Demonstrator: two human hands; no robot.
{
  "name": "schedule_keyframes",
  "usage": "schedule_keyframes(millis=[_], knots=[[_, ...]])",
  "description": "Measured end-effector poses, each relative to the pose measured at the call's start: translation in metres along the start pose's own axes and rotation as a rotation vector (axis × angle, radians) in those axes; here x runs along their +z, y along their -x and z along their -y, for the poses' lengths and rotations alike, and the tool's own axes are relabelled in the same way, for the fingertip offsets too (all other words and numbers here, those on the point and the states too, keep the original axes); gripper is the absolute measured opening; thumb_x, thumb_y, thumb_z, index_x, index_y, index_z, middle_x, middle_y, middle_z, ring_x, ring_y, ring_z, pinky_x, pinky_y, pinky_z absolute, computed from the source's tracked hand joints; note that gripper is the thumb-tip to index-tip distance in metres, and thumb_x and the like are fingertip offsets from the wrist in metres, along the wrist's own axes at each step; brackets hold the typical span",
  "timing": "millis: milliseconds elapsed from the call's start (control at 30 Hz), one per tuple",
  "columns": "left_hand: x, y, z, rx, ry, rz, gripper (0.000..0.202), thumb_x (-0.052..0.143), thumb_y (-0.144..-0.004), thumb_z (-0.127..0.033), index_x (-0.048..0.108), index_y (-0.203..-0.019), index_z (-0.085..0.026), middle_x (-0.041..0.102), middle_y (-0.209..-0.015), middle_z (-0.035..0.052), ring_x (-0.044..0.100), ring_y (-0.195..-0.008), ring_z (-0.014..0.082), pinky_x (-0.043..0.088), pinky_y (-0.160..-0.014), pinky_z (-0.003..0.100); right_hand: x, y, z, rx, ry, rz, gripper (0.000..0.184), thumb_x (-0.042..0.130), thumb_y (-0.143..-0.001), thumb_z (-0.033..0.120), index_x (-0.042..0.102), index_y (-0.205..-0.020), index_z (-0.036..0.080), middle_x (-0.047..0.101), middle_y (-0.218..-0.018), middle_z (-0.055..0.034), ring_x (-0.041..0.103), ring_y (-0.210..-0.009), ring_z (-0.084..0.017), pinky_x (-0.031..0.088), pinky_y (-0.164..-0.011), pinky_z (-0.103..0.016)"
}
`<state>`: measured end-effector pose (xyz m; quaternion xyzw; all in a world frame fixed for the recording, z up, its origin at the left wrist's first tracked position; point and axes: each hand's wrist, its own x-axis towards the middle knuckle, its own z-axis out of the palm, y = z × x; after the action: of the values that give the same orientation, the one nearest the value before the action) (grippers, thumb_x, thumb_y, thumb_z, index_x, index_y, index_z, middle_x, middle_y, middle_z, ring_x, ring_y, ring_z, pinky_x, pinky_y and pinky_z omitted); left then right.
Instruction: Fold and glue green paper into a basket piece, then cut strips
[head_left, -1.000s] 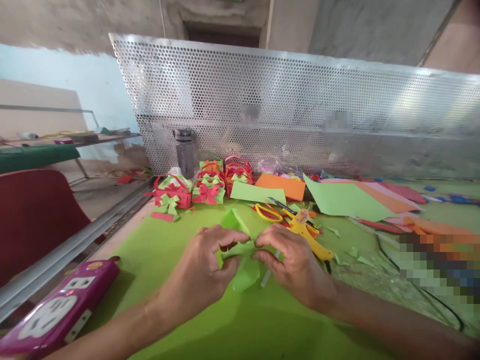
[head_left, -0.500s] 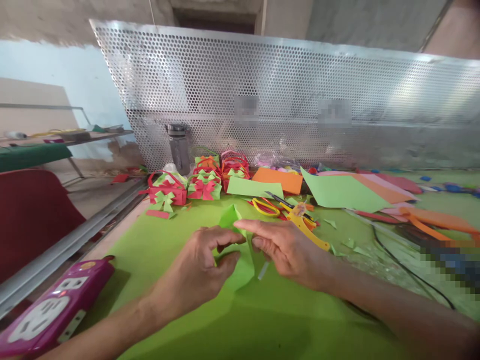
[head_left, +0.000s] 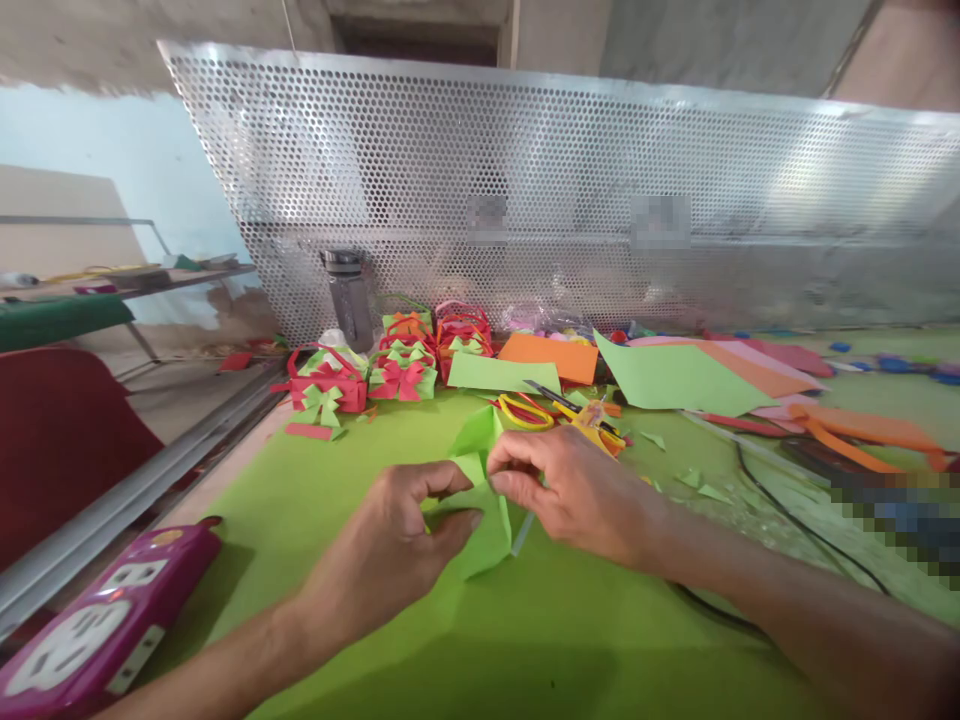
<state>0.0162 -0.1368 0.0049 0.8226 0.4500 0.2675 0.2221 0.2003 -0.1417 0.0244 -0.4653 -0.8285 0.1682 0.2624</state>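
A folded piece of light green paper (head_left: 484, 500) is held low over the green table cover (head_left: 525, 640). My left hand (head_left: 397, 545) pinches its lower left part between thumb and fingers. My right hand (head_left: 570, 490) pinches the upper fold between thumb and forefinger, close to the left hand's fingertips. A pointed flap of the paper sticks up behind my fingers. Part of the paper is hidden under both hands.
Several red and green paper gift boxes (head_left: 330, 385) stand at the back left. Yellow scissors (head_left: 525, 410) and a yellow glue gun (head_left: 596, 425) lie behind my right hand. Paper sheets (head_left: 675, 380), a bottle (head_left: 349, 300), a pink power strip (head_left: 97, 625) and a perforated metal screen (head_left: 570, 200) surround the work.
My right hand's forefinger, stretched out half a second ago, has curled into a pinch on the paper's upper fold. The paper has been refolded between the hands. The view shifted slightly.
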Motion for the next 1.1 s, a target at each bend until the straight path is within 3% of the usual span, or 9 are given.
schedule_keyframes(millis=[200,467,667,800,967,1100], knots=[[0.0,0.0,-0.004,-0.001,0.087,0.019,0.011,0.053,-0.075,-0.018,0.054,-0.064,-0.017,0.045,-0.057,-0.0071,0.04,-0.052,0.0079,0.032,-0.05,0.018,0.0,0.001,0.003,0.059,0.051,0.019,0.008,0.055,-0.079,0.017,0.056,-0.071,0.019,0.051,-0.057,0.0051,0.04,-0.053,-0.008,0.026,-0.05,-0.021],[0.0,0.002,-0.005,0.006,0.095,0.014,0.012,0.052,-0.078,-0.022,0.053,-0.067,-0.018,0.05,-0.059,-0.0055,0.044,-0.055,0.0095,0.035,-0.053,0.019,-0.001,0.005,0.002,0.008,0.057,0.009,0.018,0.047,-0.081,0.014,0.052,-0.065,0.019,0.041,-0.051,0.0067,0.034,-0.048,-0.007,0.022,-0.047,-0.022],[0.002,0.006,-0.004,0.059,0.04,-0.042,0.011,0.056,-0.077,-0.021,0.055,-0.066,-0.018,0.051,-0.056,-0.0064,0.044,-0.051,0.0085,0.034,-0.05,0.019,0.001,0.006,0.007,0.046,0.077,0.001,0.013,0.049,-0.081,0.016,0.055,-0.07,0.019,0.047,-0.054,0.0053,0.036,-0.048,-0.008,0.023,-0.047,-0.022],[0.002,0.008,-0.005,0.096,0.054,-0.009,0.011,0.053,-0.08,-0.02,0.058,-0.07,-0.019,0.05,-0.055,-0.0076,0.04,-0.048,0.0075,0.032,-0.048,0.018,0.0,0.006,0.01,0.071,0.115,0.005,0.012,0.05,-0.08,0.015,0.055,-0.07,0.019,0.049,-0.053,0.0046,0.036,-0.048,-0.008,0.022,-0.047,-0.023],[0.004,0.008,-0.005,0.124,0.024,-0.014,0.01,0.05,-0.082,-0.019,0.053,-0.073,-0.02,0.047,-0.053,-0.0084,0.039,-0.047,0.0081,0.031,-0.047,0.019,-0.001,0.008,0.011,0.051,0.158,0.004,0.013,0.051,-0.079,0.015,0.057,-0.069,0.019,0.052,-0.053,0.0034,0.039,-0.048,-0.009,0.023,-0.047,-0.024],[0.008,0.01,-0.005,0.164,0.018,-0.032,0.011,0.049,-0.083,-0.016,0.051,-0.073,-0.02,0.051,-0.056,-0.0076,0.044,-0.051,0.0085,0.033,-0.051,0.02,-0.001,0.009,0.012,0.043,0.178,-0.018,0.009,0.055,-0.076,0.015,0.061,-0.078,0.021,0.052,-0.052,0.004,0.04,-0.046,-0.009,0.023,-0.047,-0.024]])
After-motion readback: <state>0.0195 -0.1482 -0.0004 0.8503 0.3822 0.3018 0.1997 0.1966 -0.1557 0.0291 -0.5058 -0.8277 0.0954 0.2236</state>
